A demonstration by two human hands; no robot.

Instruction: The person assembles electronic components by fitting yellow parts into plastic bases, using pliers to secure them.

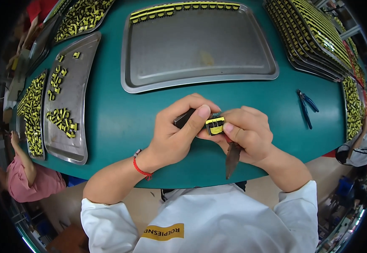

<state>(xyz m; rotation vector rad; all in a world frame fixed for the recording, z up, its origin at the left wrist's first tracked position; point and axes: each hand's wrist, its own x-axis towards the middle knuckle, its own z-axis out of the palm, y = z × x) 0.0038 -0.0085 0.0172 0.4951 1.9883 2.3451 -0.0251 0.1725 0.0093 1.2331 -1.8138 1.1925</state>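
Both hands meet over the near middle of the table, around a small yellow-and-black transformer (215, 127). My left hand (173, 130) is closed on a black bar-shaped thing (184, 119), with its thumb tip beside the transformer. Thumb and fingers of my right hand (250, 133) pinch the transformer's right side. A dark brownish blade-like piece (232, 161) sticks out below the right hand, pointing toward me. How it is held is hidden by the fingers.
Ahead lies a metal tray (200, 76) with transformers along its far edge. A tray (80, 114) with loose transformers stands left. Blue-handled cutters (306, 107) lie right, below stacked full trays (314, 38). Other people (32, 177) sit at both sides of the green table (107, 139).
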